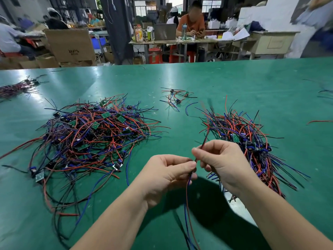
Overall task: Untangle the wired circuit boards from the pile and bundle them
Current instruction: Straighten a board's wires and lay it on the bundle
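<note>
A big tangled pile (93, 138) of small green circuit boards with red, blue and black wires lies on the left of the green table (207, 78). To the right lies a straighter bundle (252, 141) of the same wired boards. In front of me, above the table, my left hand (167, 175) pinches a few wires (188, 204) that hang down toward me. My right hand (221, 163) pinches the upper part of those wires, whose red and black ends stick up past its fingers. The board on these wires is hidden.
A small loose cluster of wired boards (175, 97) lies farther back at the centre. Another wire heap (16, 88) sits at the far left, stray wires (319, 121) at the right edge. Beyond the table people work at desks among cardboard boxes.
</note>
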{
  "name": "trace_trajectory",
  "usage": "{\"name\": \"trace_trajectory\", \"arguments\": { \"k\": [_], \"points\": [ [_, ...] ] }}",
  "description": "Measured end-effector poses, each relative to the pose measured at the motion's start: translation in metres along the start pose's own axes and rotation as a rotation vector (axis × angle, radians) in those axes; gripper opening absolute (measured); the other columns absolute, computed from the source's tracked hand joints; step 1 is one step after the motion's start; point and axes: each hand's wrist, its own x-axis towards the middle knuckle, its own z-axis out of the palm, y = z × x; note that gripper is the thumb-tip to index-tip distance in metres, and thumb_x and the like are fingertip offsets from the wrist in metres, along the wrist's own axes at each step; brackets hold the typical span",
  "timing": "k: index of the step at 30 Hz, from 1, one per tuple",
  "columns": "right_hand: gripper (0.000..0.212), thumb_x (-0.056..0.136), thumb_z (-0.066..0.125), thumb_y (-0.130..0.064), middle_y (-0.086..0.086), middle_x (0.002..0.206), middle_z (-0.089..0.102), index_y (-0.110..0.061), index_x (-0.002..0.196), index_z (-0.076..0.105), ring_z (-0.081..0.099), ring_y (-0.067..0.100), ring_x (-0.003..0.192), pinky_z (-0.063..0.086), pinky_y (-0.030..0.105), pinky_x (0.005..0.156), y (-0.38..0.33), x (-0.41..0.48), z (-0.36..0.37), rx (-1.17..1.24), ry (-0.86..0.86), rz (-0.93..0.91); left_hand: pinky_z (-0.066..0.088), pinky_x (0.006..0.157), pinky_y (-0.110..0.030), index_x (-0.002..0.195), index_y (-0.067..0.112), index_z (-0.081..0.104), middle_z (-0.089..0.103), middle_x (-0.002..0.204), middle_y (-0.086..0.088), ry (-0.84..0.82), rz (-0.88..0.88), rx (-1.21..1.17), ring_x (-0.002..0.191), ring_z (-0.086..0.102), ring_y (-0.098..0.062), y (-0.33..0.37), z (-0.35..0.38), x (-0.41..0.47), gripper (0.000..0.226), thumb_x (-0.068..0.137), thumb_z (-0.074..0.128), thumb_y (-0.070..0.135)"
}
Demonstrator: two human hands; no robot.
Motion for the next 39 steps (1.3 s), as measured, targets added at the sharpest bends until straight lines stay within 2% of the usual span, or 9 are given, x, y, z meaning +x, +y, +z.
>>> {"name": "trace_trajectory", "arguments": {
  "k": [4,10,18,21,25,29,32,36,39],
  "points": [
    [0.021,0.052,0.075,-0.013,-0.002,0.049,0.057,-0.011,0.064,0.058,0.05,0.006,0.04,0.039,0.013,0.039,-0.008,0.01,-0.017,0.181,0.176,0.045,0.053,0.054,-0.02,0.068,0.016,0.076,0.072,0.076,-0.008,-0.191,-0.078,0.08,0.065,0.071,-0.015,0.005,0.001,-0.006,0.009,0.059,0.078,0.02],
    [0.007,0.055,0.072,-0.009,-0.002,0.055,0.065,-0.014,0.053,0.069,0.055,0.003,0.046,0.041,0.012,0.045,-0.014,0.015,-0.027,0.258,0.206,0.01,0.055,0.062,-0.021,0.101,0.012,0.069,0.07,0.079,-0.007,-0.399,-0.166,0.229,0.07,0.07,-0.017,0.005,-0.003,-0.015,0.024,0.077,0.073,0.011],
    [0.009,0.083,0.065,-0.024,-0.001,0.047,0.056,-0.016,0.085,0.068,0.049,0.006,0.037,0.036,0.012,0.034,-0.015,0.017,-0.03,0.305,0.248,0.022,0.054,0.071,-0.021,0.1,0.019,0.07,0.066,0.092,-0.003,-0.636,-0.024,0.308,0.077,0.068,-0.011,0.012,-0.013,-0.021,0.019,0.085,0.063,0.01],
    [0.018,0.094,0.052,-0.024,0.002,0.055,0.063,-0.013,0.1,0.065,0.057,0.008,0.044,0.044,0.015,0.04,-0.014,0.015,-0.034,0.257,0.103,0.112,0.051,0.076,-0.021,0.09,0.019,0.072,0.072,0.087,-0.001,-0.558,0.165,0.105,0.077,0.066,-0.009,0.012,-0.013,-0.016,0.021,0.071,0.078,0.014],
    [0.03,0.063,0.077,-0.008,0.011,0.072,0.069,-0.009,0.093,0.074,0.062,0.014,0.056,0.049,0.017,0.051,-0.008,0.003,-0.021,0.048,-0.263,0.207,0.053,0.061,-0.017,0.069,0.02,0.069,0.071,0.075,-0.005,-0.257,0.355,-0.326,0.061,0.065,-0.009,0.011,-0.003,-0.008,0.035,0.045,0.094,0.018],
    [0.031,0.052,0.087,-0.017,0.007,0.075,0.071,-0.01,0.08,0.077,0.063,0.01,0.061,0.049,0.015,0.058,-0.002,-0.002,-0.002,0.293,-0.377,0.152,0.052,0.066,-0.019,0.067,0.016,0.056,0.07,0.074,-0.001,0.151,0.685,0.101,0.067,0.066,-0.011,0.003,0.003,-0.002,0.037,0.052,0.089,0.013],
    [0.013,0.06,0.072,-0.018,0.006,0.068,0.07,-0.007,0.067,0.075,0.061,0.008,0.055,0.048,0.014,0.05,-0.002,-0.001,0.002,0.37,-0.242,0.15,0.052,0.075,-0.025,0.071,0.026,0.06,0.071,0.085,0.002,0.204,0.816,0.391,0.078,0.067,-0.017,-0.006,0.003,0.001,0.029,0.058,0.086,0.022],
    [0.014,0.067,0.062,-0.012,0.001,0.059,0.064,-0.011,0.063,0.075,0.055,0.004,0.048,0.048,0.012,0.049,-0.007,0.003,-0.009,0.344,-0.169,0.144,0.054,0.074,-0.022,0.085,0.016,0.069,0.075,0.091,-0.003,0.099,0.663,0.259,0.083,0.071,-0.017,-0.003,0.001,0.003,0.026,0.07,0.062,-0.003],
    [0.012,0.068,0.064,-0.014,0.002,0.06,0.063,-0.012,0.068,0.076,0.055,0.007,0.052,0.047,0.014,0.052,-0.007,0.002,-0.013,0.214,-0.238,0.111,0.057,0.061,-0.026,0.078,0.013,0.075,0.074,0.079,-0.01,0.078,0.37,0.041,0.069,0.071,-0.021,0.002,0.003,0.001,0.018,0.063,0.083,0.009]
  ]
}}
